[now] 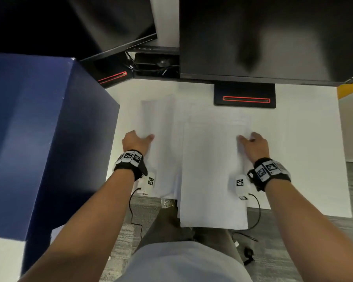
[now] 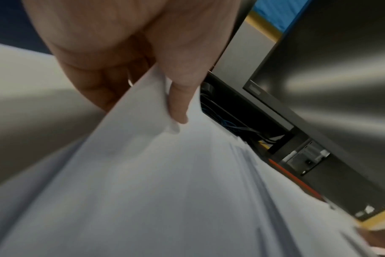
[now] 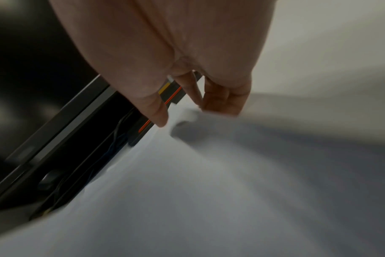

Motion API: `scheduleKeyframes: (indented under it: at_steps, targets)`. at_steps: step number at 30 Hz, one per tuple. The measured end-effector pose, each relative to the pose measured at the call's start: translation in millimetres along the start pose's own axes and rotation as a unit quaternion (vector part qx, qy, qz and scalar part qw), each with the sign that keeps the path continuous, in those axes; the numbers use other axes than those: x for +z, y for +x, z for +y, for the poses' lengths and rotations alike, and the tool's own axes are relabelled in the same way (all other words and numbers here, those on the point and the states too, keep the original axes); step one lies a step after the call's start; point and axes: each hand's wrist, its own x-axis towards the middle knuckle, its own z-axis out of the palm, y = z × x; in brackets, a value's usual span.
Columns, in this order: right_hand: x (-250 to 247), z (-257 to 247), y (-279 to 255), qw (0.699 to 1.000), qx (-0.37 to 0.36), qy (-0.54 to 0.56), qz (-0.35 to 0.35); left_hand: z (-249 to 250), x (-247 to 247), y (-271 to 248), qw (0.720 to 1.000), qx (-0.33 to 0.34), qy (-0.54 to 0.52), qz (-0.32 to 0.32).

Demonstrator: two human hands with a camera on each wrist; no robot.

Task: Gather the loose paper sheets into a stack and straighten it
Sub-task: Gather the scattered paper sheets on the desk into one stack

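We see plain white paper sheets (image 1: 210,159) fanned loosely across the middle of the frame, thin, matte and rectangular, the nearest sheet overhanging the white worktop (image 1: 314,139) at its lower edge. Our left hand (image 1: 136,141) pinches the left edge of the sheets, and the left wrist view alone shows the thumb on top with the fingers (image 2: 94,87) curled beneath. Our right hand (image 1: 253,144) sits at centre right; its wrist view shows curled fingers (image 3: 224,99) touching the paper, though we cannot tell whether they grip.
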Motion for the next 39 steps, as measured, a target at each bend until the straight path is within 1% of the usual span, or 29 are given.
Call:
scheduleKeyframes:
  at_steps: [2,3,6,8,10,12,13,14,15,18,20,23,25,27,28,29,32,33,35,37,39]
  targets:
    - [13,-13,-1,0.999,-0.014,-0.027,-0.015,8,13,-2,0.999,0.016,-0.02,-0.033]
    - [20,-18,-2,0.999,-0.02,-0.036,-0.026,12,21,-3,0.998,0.012,-0.022,-0.05]
    - [35,-26,-4,0.998,-0.031,-0.025,-0.044,18,38,-1,0.995,0.027,-0.03,-0.094]
    - [33,-21,-5,1.0,-0.019,-0.002,-0.018,19,37,0,0.994,0.042,-0.061,-0.081]
    - [20,-6,-6,0.999,0.021,0.008,0.028,10,31,3,0.993,0.052,-0.085,-0.065]
    - [9,14,-10,0.997,0.069,-0.008,0.038,-2,22,0,0.995,0.058,-0.043,-0.062]
    - [8,22,-12,0.996,0.08,-0.019,0.033,-7,21,-2,0.996,0.062,-0.003,-0.063]
    - [10,27,-14,0.996,0.079,-0.024,0.026,-10,22,-5,0.994,0.077,0.035,-0.063]
    - [15,27,-14,0.997,0.068,-0.021,0.018,-10,25,-7,0.993,0.078,0.055,-0.066]
    - [35,4,-9,0.999,0.031,0.006,-0.015,6,38,-10,0.987,0.121,0.085,-0.058]
    - [50,-17,-5,1.0,0.01,0.006,-0.028,16,47,-11,0.983,0.141,0.089,-0.071]
    - [63,-35,-4,0.998,-0.017,-0.01,-0.057,17,48,-8,0.986,0.131,0.052,-0.084]
    - [61,-32,-1,0.998,-0.033,-0.014,-0.044,11,36,0,0.99,0.116,0.05,-0.066]
    - [53,-22,2,1.0,-0.01,0.0,0.002,3,21,9,0.992,0.108,0.06,-0.031]
    - [50,-19,4,1.0,0.004,0.008,0.017,-1,15,13,0.992,0.107,0.063,-0.014]
    - [51,-16,8,1.0,0.001,0.01,0.024,-3,12,17,0.992,0.107,0.061,-0.001]
    - [67,-33,11,0.999,-0.025,0.033,-0.01,2,15,27,0.992,0.109,0.052,0.022]
    - [75,-41,10,0.998,-0.031,0.036,-0.028,8,19,28,0.992,0.111,0.047,0.021]
    - [90,-60,7,0.996,-0.061,0.001,-0.061,24,29,24,0.995,0.1,0.017,-0.007]
    - [99,-75,4,0.994,-0.07,-0.025,-0.083,35,41,19,0.993,0.079,-0.069,-0.045]
    - [97,-78,2,0.992,-0.076,-0.007,-0.099,37,42,13,0.978,0.049,-0.185,-0.076]
